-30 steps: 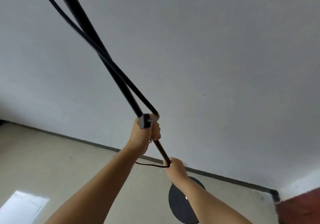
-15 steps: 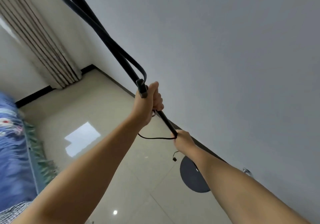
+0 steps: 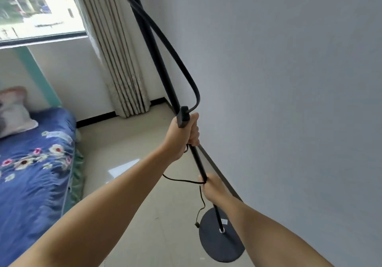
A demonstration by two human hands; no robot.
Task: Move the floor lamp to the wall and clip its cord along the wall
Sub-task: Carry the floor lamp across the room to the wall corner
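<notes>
A black floor lamp stands close to the white wall (image 3: 289, 101). Its thin pole (image 3: 157, 55) rises from a round dark base (image 3: 217, 246) on the tiled floor. My left hand (image 3: 184, 134) grips the pole high up, just under a black box-shaped fitting (image 3: 183, 116) from which a flat black arm (image 3: 177, 59) curves upward. My right hand (image 3: 210, 188) holds the pole lower down, along with a thin black cord (image 3: 182, 181). The cord loops between my hands and its loose end (image 3: 196, 224) dangles beside the base.
A bed with a blue flowered cover (image 3: 31, 173) and a pillow (image 3: 14, 111) fills the left side. Striped curtains (image 3: 115, 59) hang beside a window (image 3: 37, 8) in the far corner. A dark baseboard (image 3: 219, 175) runs along the wall.
The view has swung left, bringing the bed, curtain and window into sight. Both hands keep their grip on the pole, and the lamp base stays near the wall.
</notes>
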